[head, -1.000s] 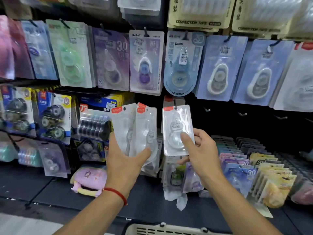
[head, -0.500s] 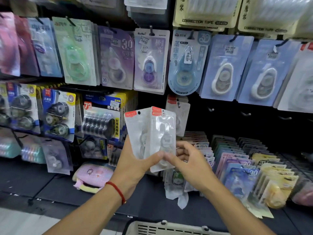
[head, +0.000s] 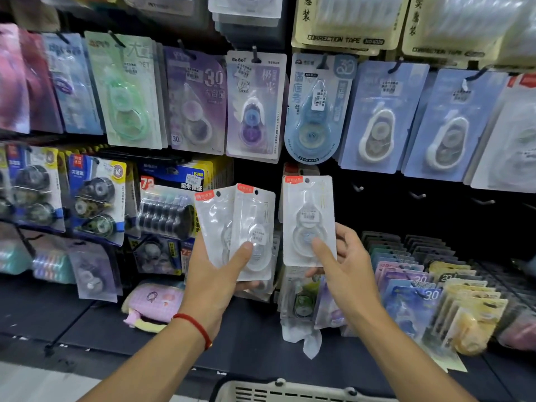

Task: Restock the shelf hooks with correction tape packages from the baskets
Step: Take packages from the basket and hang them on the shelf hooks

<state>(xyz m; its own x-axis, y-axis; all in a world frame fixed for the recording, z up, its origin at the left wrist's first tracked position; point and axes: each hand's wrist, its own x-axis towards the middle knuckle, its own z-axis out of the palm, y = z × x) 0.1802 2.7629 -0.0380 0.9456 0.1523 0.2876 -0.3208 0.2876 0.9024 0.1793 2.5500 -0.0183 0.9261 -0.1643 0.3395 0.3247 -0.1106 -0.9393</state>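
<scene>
My left hand (head: 216,281) holds two clear correction tape packages (head: 236,224) with red corner labels, fanned out in front of the shelf. My right hand (head: 345,274) grips a third such package (head: 308,216) by its lower edge, upright, just in front of a matching package hanging behind it. To its right, bare black hooks (head: 417,195) stick out of the dark back panel. The rim of a white basket (head: 278,390) shows at the bottom edge.
Rows of hanging correction tape cards fill the upper hooks, among them a blue one (head: 314,111) and pale blue ones (head: 380,117). Upright stacks of packages (head: 417,297) stand on the lower shelf at right. A pink pouch (head: 153,303) lies on the shelf.
Half a second ago both hands met at the stack in my left hand. My right hand has since drawn one package off and carried it to the right and up.
</scene>
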